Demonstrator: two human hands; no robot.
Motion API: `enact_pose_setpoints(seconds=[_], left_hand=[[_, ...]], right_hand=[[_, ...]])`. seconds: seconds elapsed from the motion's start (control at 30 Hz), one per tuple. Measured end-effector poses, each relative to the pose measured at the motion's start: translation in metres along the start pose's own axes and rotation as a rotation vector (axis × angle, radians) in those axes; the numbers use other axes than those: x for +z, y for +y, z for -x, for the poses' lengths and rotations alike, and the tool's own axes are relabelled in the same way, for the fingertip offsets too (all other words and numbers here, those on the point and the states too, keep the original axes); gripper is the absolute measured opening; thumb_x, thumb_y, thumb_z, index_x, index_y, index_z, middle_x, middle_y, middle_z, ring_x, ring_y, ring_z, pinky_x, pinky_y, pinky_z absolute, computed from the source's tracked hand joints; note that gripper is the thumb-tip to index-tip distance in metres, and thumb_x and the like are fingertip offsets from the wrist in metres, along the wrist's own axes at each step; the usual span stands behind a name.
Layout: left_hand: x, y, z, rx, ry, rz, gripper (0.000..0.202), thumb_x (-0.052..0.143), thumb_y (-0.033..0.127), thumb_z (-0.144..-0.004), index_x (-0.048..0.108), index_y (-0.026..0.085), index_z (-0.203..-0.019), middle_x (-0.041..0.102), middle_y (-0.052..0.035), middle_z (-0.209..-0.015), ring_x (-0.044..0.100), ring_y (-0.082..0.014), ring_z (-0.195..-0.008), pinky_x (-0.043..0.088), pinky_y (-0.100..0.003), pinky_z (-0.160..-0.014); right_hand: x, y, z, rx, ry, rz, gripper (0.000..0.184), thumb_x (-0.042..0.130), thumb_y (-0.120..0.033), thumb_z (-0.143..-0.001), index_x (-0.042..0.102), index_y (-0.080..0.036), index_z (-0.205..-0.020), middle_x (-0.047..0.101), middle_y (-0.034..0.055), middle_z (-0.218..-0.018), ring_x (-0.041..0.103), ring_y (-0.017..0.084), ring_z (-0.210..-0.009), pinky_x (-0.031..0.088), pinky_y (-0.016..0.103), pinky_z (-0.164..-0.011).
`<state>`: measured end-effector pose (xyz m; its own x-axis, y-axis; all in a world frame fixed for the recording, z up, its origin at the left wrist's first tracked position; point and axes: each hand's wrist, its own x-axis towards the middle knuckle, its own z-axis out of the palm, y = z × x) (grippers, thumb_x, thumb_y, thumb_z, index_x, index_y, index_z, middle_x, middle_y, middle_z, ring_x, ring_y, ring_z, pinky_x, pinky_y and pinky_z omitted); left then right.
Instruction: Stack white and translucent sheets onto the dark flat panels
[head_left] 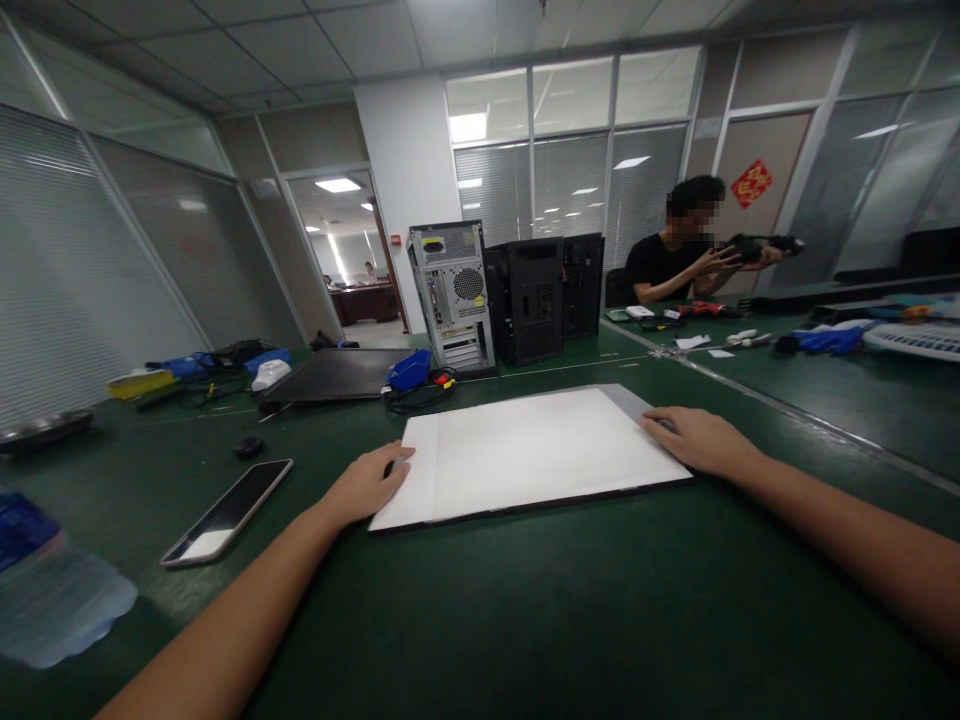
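A flat white rectangular panel point(525, 450) with a thin dark lower edge lies in front of me, on or just above the green table. Its top looks like a white sheet; a greyish layer shows beneath it at the far right corner. My left hand point(371, 482) is closed on the left edge, with the thumb resting on top and the other fingers partly hidden. At the opposite edge, near the far right corner, my right hand point(697, 438) also grips the panel, its fingertips partly out of sight.
A phone point(229, 513) and a water bottle point(56, 590) are to my left. Beyond the panel stand a silver computer case point(457, 300) and black cases point(532, 300), beside a blue tool point(409, 370) and a dark flat screen point(337, 375). A person point(667, 260) sits far right, holding a dark object.
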<state>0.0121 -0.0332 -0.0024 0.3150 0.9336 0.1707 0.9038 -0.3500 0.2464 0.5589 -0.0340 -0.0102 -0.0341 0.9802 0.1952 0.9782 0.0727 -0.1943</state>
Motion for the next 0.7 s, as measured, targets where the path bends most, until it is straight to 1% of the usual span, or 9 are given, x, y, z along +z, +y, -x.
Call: enact_pose_setpoints(seconds=[0.17, 0.3, 0.4, 0.57, 0.7], left_hand=[[0.001, 0.002, 0.0, 0.002, 0.01, 0.001, 0.059, 0.034, 0.053, -0.088, 0.06, 0.019, -0.128, 0.054, -0.0095, -0.139, 0.046, -0.0254, -0.13, 0.033, -0.039, -0.109], [0.001, 0.002, 0.0, 0.008, 0.008, -0.002, 0.06, 0.032, 0.053, -0.089, 0.059, 0.017, -0.129, 0.053, -0.0108, -0.139, 0.045, -0.0244, -0.131, 0.032, -0.039, -0.109], [0.001, 0.002, 0.0, 0.014, 0.0, 0.001, 0.061, 0.03, 0.054, -0.09, 0.058, 0.016, -0.13, 0.052, -0.0117, -0.14, 0.045, -0.0243, -0.131, 0.032, -0.039, -0.11], [0.002, 0.001, 0.0, -0.02, -0.01, 0.008, 0.063, 0.029, 0.056, -0.089, 0.055, 0.018, -0.132, 0.05, -0.011, -0.142, 0.045, -0.0264, -0.131, 0.031, -0.04, -0.11], [0.001, 0.003, 0.0, -0.021, -0.001, 0.016, 0.065, 0.03, 0.058, -0.088, 0.055, 0.017, -0.133, 0.05, -0.011, -0.142, 0.047, -0.0276, -0.129, 0.033, -0.04, -0.109]], right_hand=[[-0.002, -0.003, 0.002, -0.009, 0.004, -0.019, 0.066, 0.027, -0.066, -0.086, 0.062, -0.025, -0.122, 0.063, 0.0089, -0.119, 0.061, 0.028, -0.099, 0.048, 0.042, -0.084], [-0.002, -0.005, 0.001, -0.013, 0.009, -0.028, 0.065, 0.023, -0.064, -0.088, 0.064, -0.023, -0.118, 0.066, 0.0092, -0.113, 0.062, 0.027, -0.097, 0.047, 0.041, -0.084], [-0.003, -0.007, 0.0, -0.026, 0.011, -0.035, 0.065, 0.024, -0.063, -0.089, 0.065, -0.021, -0.116, 0.067, 0.01, -0.109, 0.062, 0.026, -0.095, 0.047, 0.04, -0.084], [-0.005, -0.01, 0.002, -0.064, 0.016, -0.044, 0.062, 0.026, -0.063, -0.088, 0.066, -0.023, -0.115, 0.067, 0.008, -0.111, 0.062, 0.026, -0.096, 0.047, 0.039, -0.085], [-0.006, -0.013, 0.004, -0.093, 0.027, -0.05, 0.062, 0.025, -0.063, -0.089, 0.067, -0.024, -0.112, 0.066, 0.0061, -0.113, 0.061, 0.025, -0.1, 0.046, 0.039, -0.088]])
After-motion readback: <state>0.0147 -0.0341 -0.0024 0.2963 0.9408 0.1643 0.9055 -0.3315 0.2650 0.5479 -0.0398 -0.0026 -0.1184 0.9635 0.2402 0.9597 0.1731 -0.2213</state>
